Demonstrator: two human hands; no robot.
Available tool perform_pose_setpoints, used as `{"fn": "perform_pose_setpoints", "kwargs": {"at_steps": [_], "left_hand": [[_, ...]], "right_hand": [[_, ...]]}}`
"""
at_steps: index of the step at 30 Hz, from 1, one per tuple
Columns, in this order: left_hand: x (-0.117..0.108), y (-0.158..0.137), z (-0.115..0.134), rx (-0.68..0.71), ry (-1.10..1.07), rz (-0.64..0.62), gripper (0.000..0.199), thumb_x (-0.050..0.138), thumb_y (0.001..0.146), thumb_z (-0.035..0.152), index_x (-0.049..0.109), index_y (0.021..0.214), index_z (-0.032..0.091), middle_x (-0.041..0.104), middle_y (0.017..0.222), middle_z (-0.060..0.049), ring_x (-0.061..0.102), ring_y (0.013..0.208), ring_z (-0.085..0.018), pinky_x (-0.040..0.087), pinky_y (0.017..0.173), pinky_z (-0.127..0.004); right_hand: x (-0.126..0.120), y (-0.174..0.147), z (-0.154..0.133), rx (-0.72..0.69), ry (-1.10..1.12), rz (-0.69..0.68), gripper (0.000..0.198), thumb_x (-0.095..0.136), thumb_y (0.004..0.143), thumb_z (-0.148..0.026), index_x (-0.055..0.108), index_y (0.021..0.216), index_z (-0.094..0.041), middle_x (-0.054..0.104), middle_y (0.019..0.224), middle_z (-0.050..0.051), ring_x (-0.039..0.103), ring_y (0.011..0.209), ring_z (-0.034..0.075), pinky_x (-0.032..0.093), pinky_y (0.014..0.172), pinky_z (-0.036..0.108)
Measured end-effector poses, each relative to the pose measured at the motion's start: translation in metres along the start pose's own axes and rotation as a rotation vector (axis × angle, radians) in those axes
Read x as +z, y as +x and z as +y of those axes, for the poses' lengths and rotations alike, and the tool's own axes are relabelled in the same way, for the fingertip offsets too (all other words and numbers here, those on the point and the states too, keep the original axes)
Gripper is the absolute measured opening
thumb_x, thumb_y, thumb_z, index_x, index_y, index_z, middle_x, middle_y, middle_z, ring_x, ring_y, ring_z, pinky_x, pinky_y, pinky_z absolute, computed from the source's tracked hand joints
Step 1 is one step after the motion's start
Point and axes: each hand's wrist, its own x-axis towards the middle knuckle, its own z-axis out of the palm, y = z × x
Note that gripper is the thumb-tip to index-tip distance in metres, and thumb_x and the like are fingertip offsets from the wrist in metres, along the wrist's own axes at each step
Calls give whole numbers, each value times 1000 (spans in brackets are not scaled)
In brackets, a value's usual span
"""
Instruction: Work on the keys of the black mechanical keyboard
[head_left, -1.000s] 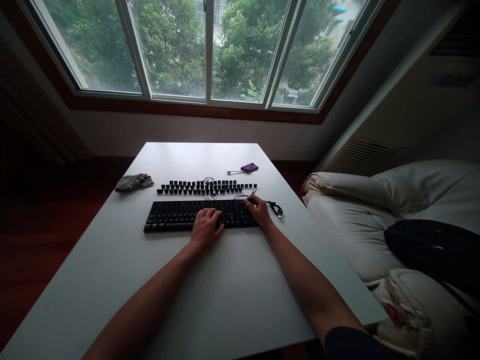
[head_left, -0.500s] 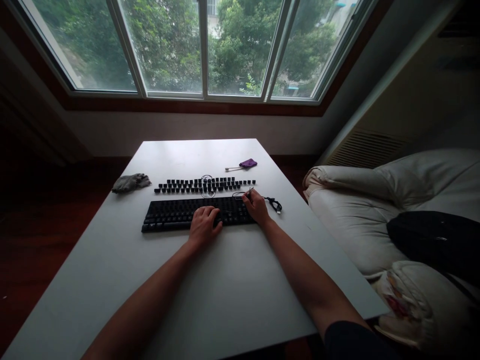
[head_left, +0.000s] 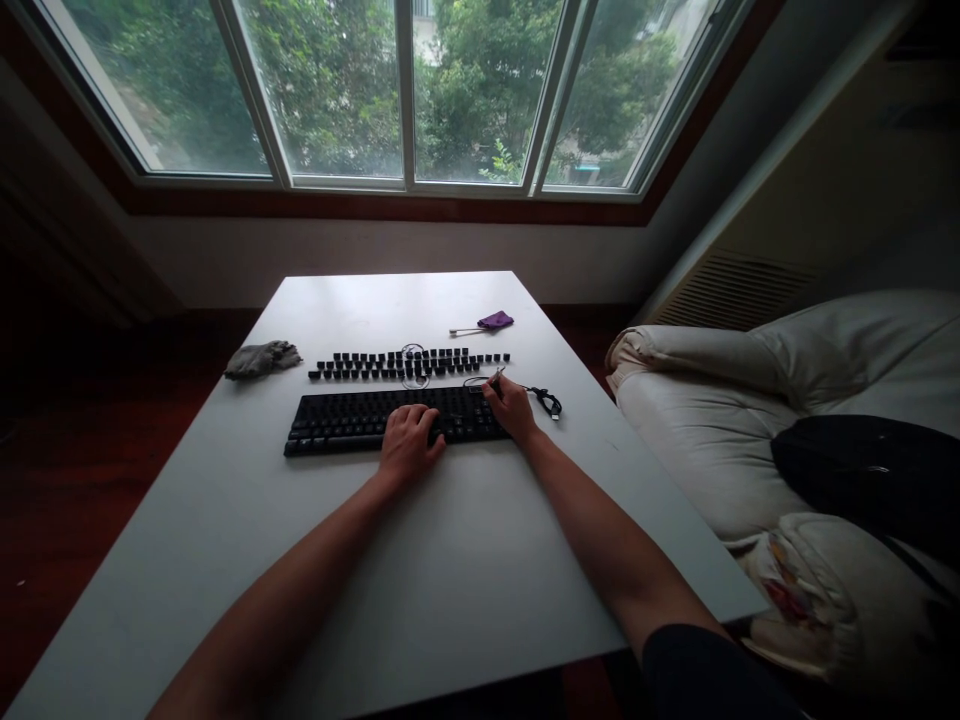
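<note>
Head view: keyboard lengthwise across the table, right hand at its right end

Keyboard (head_left: 337, 422): one, black, flat on the white table (head_left: 465, 560); long axis running left to right, across the line of both forearms.

Left hand (head_left: 409, 440): palm down on the keyboard, right of its middle; fingers loosely bent, thumb apart; no held thing shows, though the undersides are hidden.

Right hand (head_left: 512, 408): over the keyboard's right end, fingers closed in a pinch on a slim tool (head_left: 496, 375), its metal end standing up; exact type too small to tell.

Loose keycaps (head_left: 409, 367): two uneven rows beyond the keyboard, roughly parallel to it; right hand nearer to them than left.

Cable (head_left: 549, 404): bundled, just right of the right hand.

Purple cloth (head_left: 496, 320): beyond the keycaps.
</note>
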Motion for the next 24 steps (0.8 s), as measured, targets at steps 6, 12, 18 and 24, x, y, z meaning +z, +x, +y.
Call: {"fn": "perform_pose_setpoints", "kwargs": {"at_steps": [6,12,18,24], "left_hand": [[0,16,0,21,45,-43,39,66,84,35,61,122,26,60,120,-10,49,116,-32,38,103,-50],[3,26,-4,16,63,-22,35,62,88,37,61,120,25,61,118,-9,50,114,-30,40,100,-47],[3,23,-8,62,58,-35,38,61,89,38,60,124,24,62,119,-10,51,114,-31,41,99,-47],[4,24,-8,45,62,-38,37,63,88,39,61,122,25,62,118,-10,51,114,-31,41,98,-47]], "right_hand": [[4,4,7,37,-22,64,25,56,89,-48,58,89,-23,57,65,0,54,59,18,42,62,28],[4,5,11,55,-23,87,29,52,92,-52,56,90,-24,57,64,0,55,59,19,41,62,28],[4,4,12,66,-3,98,29,50,94,-51,56,93,-23,63,72,3,60,66,21,45,68,30],[6,1,13,41,-18,110,30,47,95,-52,55,96,-23,66,77,5,63,69,23,46,71,31]]}}
